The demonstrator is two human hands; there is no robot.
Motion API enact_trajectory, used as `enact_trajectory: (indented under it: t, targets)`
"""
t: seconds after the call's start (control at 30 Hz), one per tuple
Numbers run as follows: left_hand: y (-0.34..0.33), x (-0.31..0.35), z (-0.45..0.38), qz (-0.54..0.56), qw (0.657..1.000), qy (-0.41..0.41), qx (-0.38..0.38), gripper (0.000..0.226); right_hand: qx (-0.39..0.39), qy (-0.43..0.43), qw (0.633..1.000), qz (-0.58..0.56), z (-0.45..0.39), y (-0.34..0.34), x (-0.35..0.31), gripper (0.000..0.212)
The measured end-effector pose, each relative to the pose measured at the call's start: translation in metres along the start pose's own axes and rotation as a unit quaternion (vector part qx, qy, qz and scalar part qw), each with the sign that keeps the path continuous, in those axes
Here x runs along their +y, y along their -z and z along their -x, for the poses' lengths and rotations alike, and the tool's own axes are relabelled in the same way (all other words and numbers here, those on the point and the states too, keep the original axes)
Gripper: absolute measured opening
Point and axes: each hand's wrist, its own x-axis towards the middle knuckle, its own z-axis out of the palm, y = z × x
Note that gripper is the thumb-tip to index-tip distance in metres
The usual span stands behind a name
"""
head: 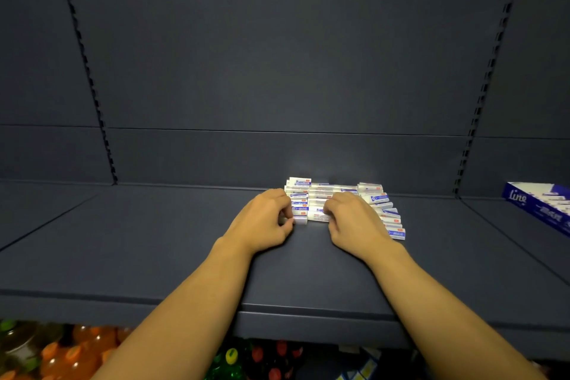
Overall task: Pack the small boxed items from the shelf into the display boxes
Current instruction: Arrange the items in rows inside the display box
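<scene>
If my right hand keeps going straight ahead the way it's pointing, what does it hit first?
The right hand already seems to touch the cluster of small white-and-blue boxes; going forward, it would push into them, then likely reach the shelf's back panel.

Counts on the shelf

Two hands are showing, one display box [538, 203] is sitting at right, and small boxed items [314, 197] are lying stacked, too many to count.

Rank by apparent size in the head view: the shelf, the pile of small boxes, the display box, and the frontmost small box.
1. shelf
2. pile of small boxes
3. display box, cut off by the frame edge, so its rank against the pile is unsure
4. frontmost small box
</scene>
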Motion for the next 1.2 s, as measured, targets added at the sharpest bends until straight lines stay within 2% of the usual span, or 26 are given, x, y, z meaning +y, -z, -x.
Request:
enact_trajectory:
  t: [0.33, 0.53, 0.63, 1.2]
  targets:
    - [0.0003, -0.0010, 0.0030, 0.027, 1.000, 0.004, -0.001, 0.011, 0.010, 0.028, 0.999, -0.045, 0.0008, -0.0008, 0.0025, 0.009]
    - [-0.0023, -0.0044, 0.0008, 0.034, 0.999, 0.004, 0.006, 0.009, 0.003, 0.015, 0.997, -0.075, -0.0008, 0.0000, 0.0021, 0.012]
    - [-0.0052, -0.0072, 0.0013, 0.024, 1.000, 0.014, -0.011, 0.015, 0.001, 0.010, 0.996, -0.086, 0.0000, 0.0003, 0.0017, 0.014]
    - [-0.0056, -0.0080, -0.0001, 0.043, 0.998, 0.027, -0.022, 0.010, 0.025, 0.034, 0.990, -0.137, 0.0015, -0.0035, 0.0051, 0.016]
